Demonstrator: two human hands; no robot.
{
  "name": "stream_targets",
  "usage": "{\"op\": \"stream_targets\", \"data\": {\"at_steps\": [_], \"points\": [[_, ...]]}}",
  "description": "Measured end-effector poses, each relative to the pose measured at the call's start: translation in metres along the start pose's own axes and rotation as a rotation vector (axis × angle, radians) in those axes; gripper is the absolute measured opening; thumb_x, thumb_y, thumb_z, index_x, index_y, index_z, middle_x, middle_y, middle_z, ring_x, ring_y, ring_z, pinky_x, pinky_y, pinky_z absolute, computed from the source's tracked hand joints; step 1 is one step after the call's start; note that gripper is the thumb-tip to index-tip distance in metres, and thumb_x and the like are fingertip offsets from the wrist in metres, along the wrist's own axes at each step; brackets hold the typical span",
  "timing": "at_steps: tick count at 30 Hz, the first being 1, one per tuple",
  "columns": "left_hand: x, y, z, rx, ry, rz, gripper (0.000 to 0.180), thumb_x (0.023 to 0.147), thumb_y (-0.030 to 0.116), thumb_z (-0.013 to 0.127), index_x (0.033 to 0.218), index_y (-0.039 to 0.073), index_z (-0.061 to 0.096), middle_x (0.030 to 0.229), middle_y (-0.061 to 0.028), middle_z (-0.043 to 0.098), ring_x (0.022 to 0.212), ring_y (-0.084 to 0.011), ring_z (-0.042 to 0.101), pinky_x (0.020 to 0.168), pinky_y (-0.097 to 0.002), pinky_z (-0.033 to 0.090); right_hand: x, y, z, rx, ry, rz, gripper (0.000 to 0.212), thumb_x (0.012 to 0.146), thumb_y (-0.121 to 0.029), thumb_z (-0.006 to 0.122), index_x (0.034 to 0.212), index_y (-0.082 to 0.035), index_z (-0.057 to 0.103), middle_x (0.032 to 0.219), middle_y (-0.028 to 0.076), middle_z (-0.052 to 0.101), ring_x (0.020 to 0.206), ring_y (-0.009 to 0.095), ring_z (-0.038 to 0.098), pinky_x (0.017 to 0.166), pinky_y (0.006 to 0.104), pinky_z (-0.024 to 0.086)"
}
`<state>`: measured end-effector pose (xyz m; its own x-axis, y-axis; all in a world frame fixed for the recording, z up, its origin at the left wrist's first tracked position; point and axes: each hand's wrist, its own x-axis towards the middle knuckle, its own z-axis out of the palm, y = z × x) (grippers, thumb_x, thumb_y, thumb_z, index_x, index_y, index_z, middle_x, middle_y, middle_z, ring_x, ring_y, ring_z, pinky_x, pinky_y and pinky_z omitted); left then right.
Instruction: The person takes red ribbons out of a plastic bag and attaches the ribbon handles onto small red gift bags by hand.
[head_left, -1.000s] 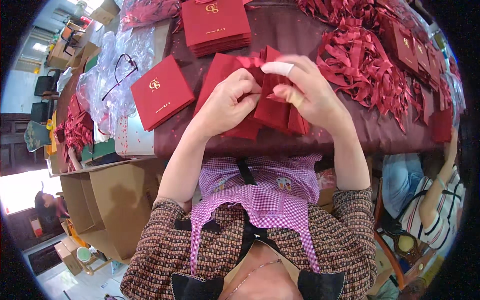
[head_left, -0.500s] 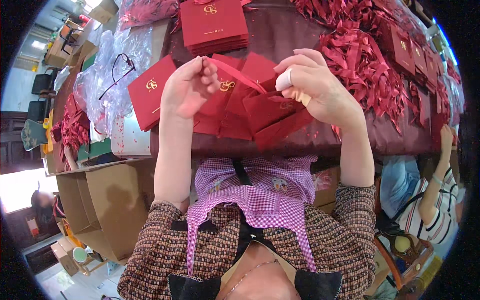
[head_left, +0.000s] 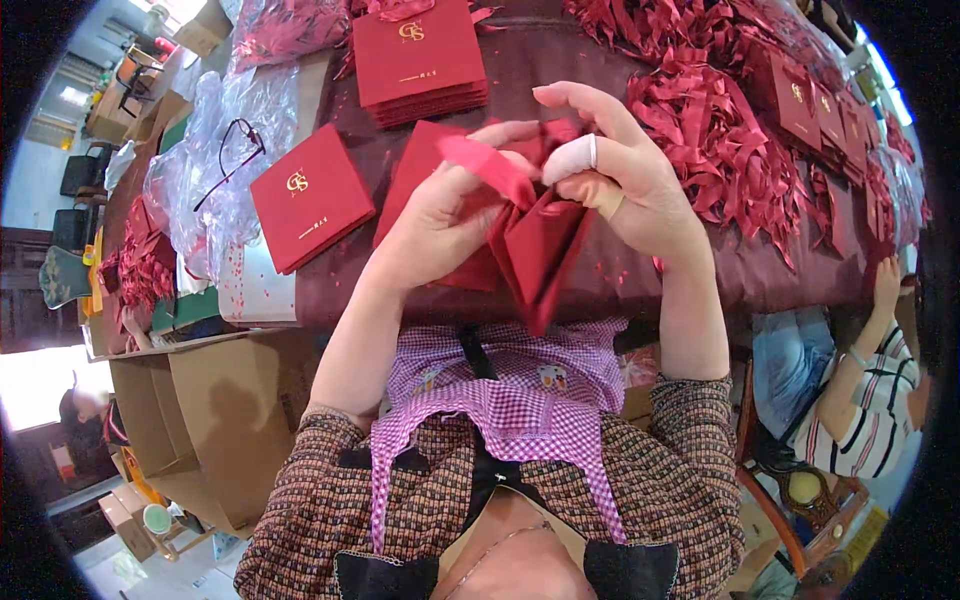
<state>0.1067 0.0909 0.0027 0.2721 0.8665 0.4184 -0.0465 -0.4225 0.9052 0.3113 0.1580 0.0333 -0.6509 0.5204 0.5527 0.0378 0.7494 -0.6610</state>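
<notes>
Head view: over the table's (head_left: 625, 298) front edge, the right hand (head_left: 640, 185) pinches a red paper gift bag (head_left: 540, 255); I can't tell whether the left hand's (head_left: 450, 215) grip closes on the red ribbon (head_left: 485, 165). Best keep the ribbon flat, the bag steady.

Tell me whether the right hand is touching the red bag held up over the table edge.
Touching. The head view shows the right hand with its covered thumb and finger against the upper edge of the red bag.
</notes>
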Motion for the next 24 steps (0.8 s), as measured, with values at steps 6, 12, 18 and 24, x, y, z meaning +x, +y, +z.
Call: {"op": "stream_targets", "data": {"at_steps": [6, 12, 18, 24], "points": [[-0.006, 0.0, -0.011, 0.06, 0.236, -0.092, 0.017, 0.078, -0.005, 0.066, 0.093, 0.0, 0.06, 0.106, -0.0036, 0.056, 0.1, -0.0127, 0.055, 0.087, -0.0257, 0.045, -0.017, -0.046, -0.019, 0.153, 0.533, -0.236, 0.015, 0.081, -0.016, 0.067, 0.092, -0.005, 0.066, 0.09, 0.013, 0.066, 0.089, 0.026, 0.064, 0.086, 0.0361, 0.048], [-0.006, 0.002, -0.028, 0.061, 0.512, -0.156, 0.006, 0.079, -0.005, 0.067, 0.084, -0.006, 0.063, 0.091, -0.0003, 0.056, 0.085, -0.0073, 0.052, 0.075, -0.0204, 0.043, -0.047, -0.129, -0.046, 0.725, 0.395, -0.997, 0.017, 0.088, -0.019, 0.059, 0.079, -0.009, 0.07, 0.056, 0.005, 0.058, 0.064, 0.016, 0.065, 0.087, 0.0369, 0.049], [-0.008, -0.004, -0.032, 0.022, 0.566, -0.294, 0.017, 0.084, 0.0, 0.068, 0.1, -0.003, 0.064, 0.091, -0.0026, 0.064, 0.082, -0.0092, 0.059, 0.075, -0.0212, 0.047, -0.035, -0.14, -0.043, 0.693, 0.296, -1.126, 0.014, 0.081, -0.001, 0.055, 0.068, -0.002, 0.061, 0.053, 0.007, 0.052, 0.065, 0.02, 0.065, 0.09, 0.0355, 0.053], [-0.009, -0.008, -0.033, 0.003, 0.555, -0.321, 0.021, 0.085, 0.003, 0.068, 0.105, -0.003, 0.061, 0.094, -0.0044, 0.064, 0.085, -0.0096, 0.059, 0.079, -0.0218, 0.046, -0.032, -0.138, -0.043, 0.767, 0.189, -1.071, 0.013, 0.072, 0.002, 0.053, 0.06, -0.001, 0.056, 0.053, 0.008, 0.051, 0.064, 0.024, 0.063, 0.084, 0.0403, 0.055]]}}
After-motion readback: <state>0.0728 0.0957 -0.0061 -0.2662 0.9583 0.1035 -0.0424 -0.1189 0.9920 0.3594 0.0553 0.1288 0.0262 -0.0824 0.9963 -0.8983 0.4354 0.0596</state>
